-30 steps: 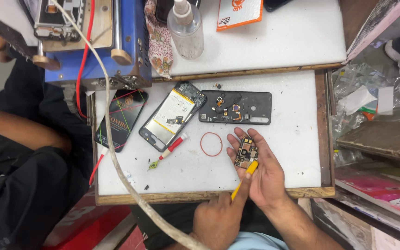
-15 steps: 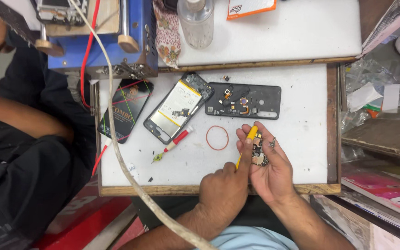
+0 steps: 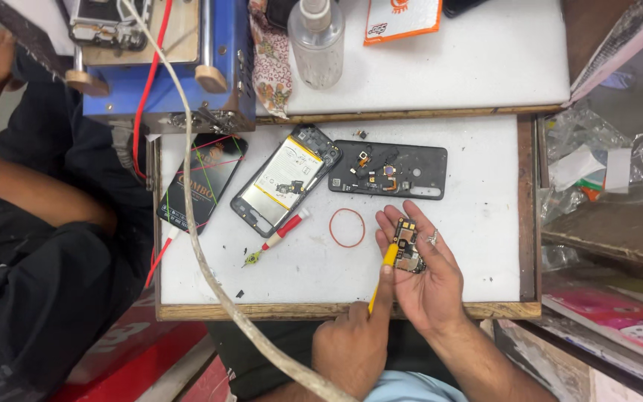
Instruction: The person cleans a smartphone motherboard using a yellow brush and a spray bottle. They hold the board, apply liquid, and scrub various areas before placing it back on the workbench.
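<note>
Two hands meeting now: my right hand (image 3: 429, 279) is cupping the small circuit board (image 3: 406, 246) open-palmed over the white table (image 3: 485, 201), and my left hand (image 3: 353, 344), having come up, is gripping the yellow tool (image 3: 382, 277), its tip touching the board's edge; prying seems underway.

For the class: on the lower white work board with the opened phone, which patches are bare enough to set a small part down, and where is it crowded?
Bare patches on the white board: right of the black back cover up to the wooden edge, and along the front edge below the red-handled screwdriver. Crowded: the back strip with dark phone, opened phone and cover, and around the red ring by the right hand.
</note>
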